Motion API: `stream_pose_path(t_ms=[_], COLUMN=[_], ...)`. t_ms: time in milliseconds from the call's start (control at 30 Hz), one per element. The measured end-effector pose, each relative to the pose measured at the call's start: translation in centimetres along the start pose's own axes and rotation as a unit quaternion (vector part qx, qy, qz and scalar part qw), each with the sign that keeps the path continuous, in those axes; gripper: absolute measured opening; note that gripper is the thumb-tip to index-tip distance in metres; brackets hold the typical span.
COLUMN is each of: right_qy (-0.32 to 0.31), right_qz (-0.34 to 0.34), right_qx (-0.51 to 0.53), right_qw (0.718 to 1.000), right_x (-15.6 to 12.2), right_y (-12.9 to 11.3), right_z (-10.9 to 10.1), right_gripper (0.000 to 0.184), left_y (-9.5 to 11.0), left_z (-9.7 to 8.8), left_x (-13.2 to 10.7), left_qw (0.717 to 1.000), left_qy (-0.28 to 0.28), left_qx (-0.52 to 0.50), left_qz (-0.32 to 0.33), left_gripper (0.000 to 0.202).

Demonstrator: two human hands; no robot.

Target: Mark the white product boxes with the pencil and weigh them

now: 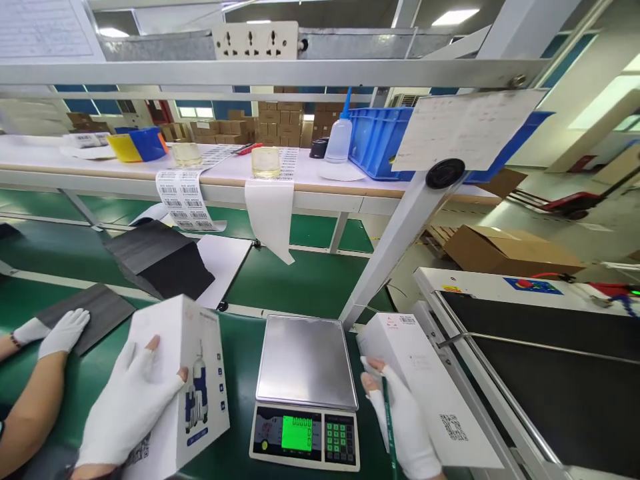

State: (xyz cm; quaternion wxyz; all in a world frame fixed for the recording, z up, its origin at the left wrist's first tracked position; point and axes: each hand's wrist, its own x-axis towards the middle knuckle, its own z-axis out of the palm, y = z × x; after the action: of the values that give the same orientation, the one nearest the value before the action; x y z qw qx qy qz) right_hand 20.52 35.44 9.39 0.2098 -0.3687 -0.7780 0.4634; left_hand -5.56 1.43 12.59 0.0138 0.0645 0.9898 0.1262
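Box, left [187,383]: white carton, blue-and-white appliance printed on its side face, small blue icons beside it; tilted, above the green worktop [310,280].
Left hand [127,407]: gloved, grip closed around that carton.
Box, right [430,387]: white, plain, QR code near lower end, barcode label at top.
Right hand [403,420]: gloved, grip holding it plus a green pen.
Scale [306,360]: between boxes, pan bare, display lit green.

left hand [131,400]: gloved, gripping | right hand [405,420]: gloved, gripping
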Motion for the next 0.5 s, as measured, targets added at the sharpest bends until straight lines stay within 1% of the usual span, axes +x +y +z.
stream_pose_path(t_ms=[33,67,100,133,167,233,300,333,367,400,433,467,500], right_qy=[-0.028,-0.05,-0.069,-0.084,-0.093,-0.103,-0.087,-0.075,-0.064,-0.056,-0.054,-0.054,-0.053], right_qz=[0.018,0.032,0.042,0.045,0.043,0.041,0.043,0.048,0.052,0.056,0.06,0.064,0.072], right_qx=[0.038,0.075,0.113,0.155,0.206,0.325,0.413,0.435,0.442,0.438,0.435,0.433,0.435], right_qw=[0.999,0.995,0.99,0.983,0.973,0.939,0.905,0.896,0.893,0.896,0.897,0.898,0.896], right_x=[-0.4,-0.7,-1.0,-1.2,-1.4,-1.5,-0.9,-0.4,0.3,1.1,1.9,2.7,3.4], right_y=[-0.6,-1.2,-2.0,-2.7,-3.6,-5.2,-6.4,-6.8,-6.9,-6.7,-6.4,-5.7,-5.0], right_z=[1.0,2.1,3.3,4.5,5.8,8.0,9.3,9.5,9.5,9.1,8.5,7.8,7.1], right_gripper=[0.055,0.056,0.056,0.056,0.056,0.059,0.064,0.067,0.069,0.07,0.07,0.07,0.069], left_y=[2.1,4.5,7.2,9.9,12.7,17.5,21.0,22.2,22.9,23.1,22.9,22.3,21.3], left_z=[-1.6,-3.0,-4.0,-4.6,-4.8,-4.0,-2.7,-2.1,-1.7,-1.4,-1.2,-0.9,-0.4], left_x=[-0.2,-0.6,-1.0,-1.4,-1.9,-2.6,-3.2,-3.4,-3.4,-3.3,-2.9,-2.3,-1.5], left_qw=[0.999,0.996,0.989,0.98,0.97,0.952,0.947,0.947,0.947,0.946,0.942,0.933,0.918], left_qy=[0.002,0.0,-0.007,-0.029,-0.053,-0.101,-0.134,-0.142,-0.149,-0.154,-0.16,-0.169,-0.181], left_qx=[0.007,0.016,0.026,0.043,0.06,0.059,0.035,0.014,-0.015,-0.056,-0.109,-0.179,-0.259], left_qz=[0.037,0.092,0.146,0.194,0.23,0.281,0.291,0.287,0.283,0.279,0.276,0.264,0.238], left_gripper=[0.08,0.081,0.082,0.082,0.081,0.084,0.087,0.086,0.084,0.08,0.075,0.072,0.071])
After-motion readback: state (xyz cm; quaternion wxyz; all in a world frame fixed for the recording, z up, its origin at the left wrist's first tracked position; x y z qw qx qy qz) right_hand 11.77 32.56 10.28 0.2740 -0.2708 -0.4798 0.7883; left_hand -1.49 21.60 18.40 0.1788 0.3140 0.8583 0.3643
